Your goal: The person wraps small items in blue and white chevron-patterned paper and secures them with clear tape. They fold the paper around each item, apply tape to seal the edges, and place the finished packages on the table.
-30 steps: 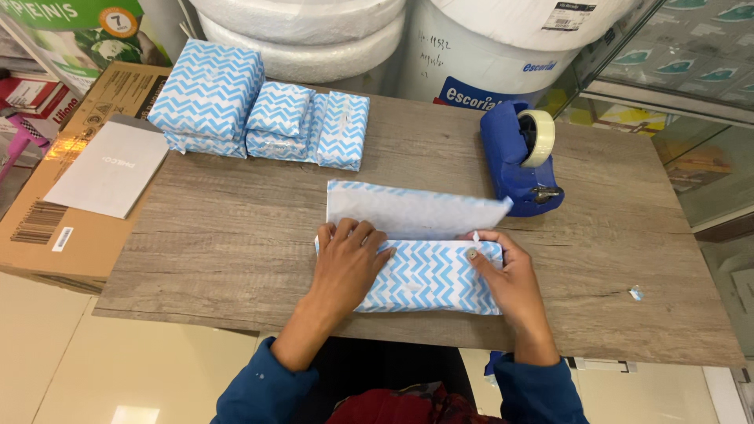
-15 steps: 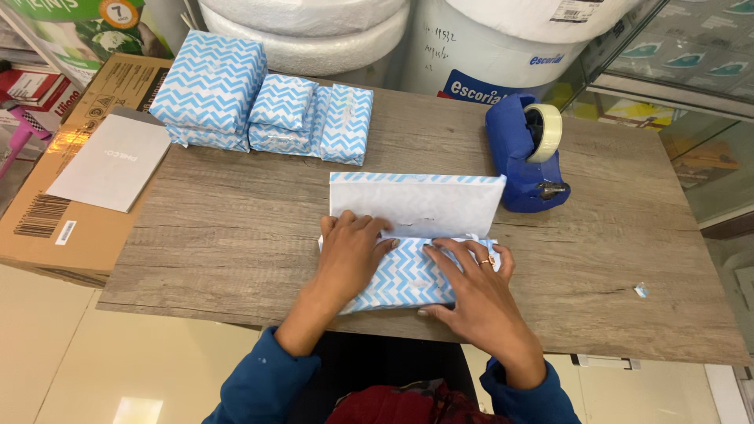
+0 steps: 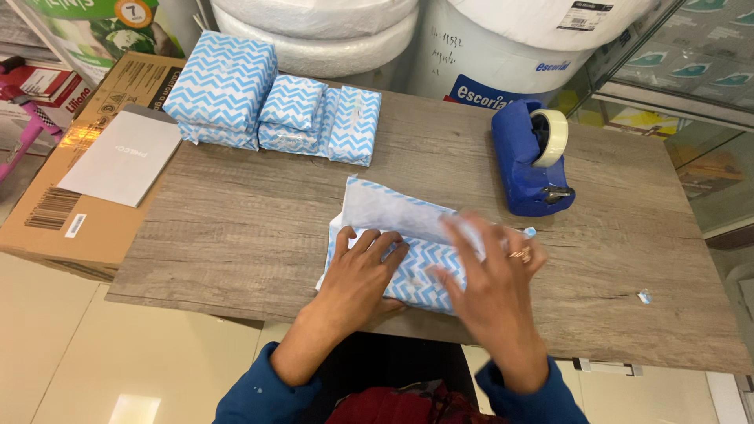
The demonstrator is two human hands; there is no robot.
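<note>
A parcel half wrapped in blue-and-white zigzag paper (image 3: 408, 271) lies near the table's front edge, with a white flap of the paper (image 3: 393, 208) standing open behind it. My left hand (image 3: 363, 271) presses flat on the parcel's left part, fingers spread. My right hand (image 3: 491, 275) is blurred, lying over the parcel's right part with fingers on the paper's flap edge. A blue tape dispenser (image 3: 530, 161) with a roll of clear tape stands to the right, behind my right hand.
Three wrapped zigzag parcels (image 3: 271, 102) sit at the table's back left. A cardboard box (image 3: 86, 173) with a grey booklet on it lies left of the wooden table (image 3: 236, 228). Large white rolls and a bucket stand behind. A small tape scrap (image 3: 644, 296) lies at right.
My right hand has moved from the parcel's right end onto its top and up toward the flap. My left hand has stayed pressed on the parcel.
</note>
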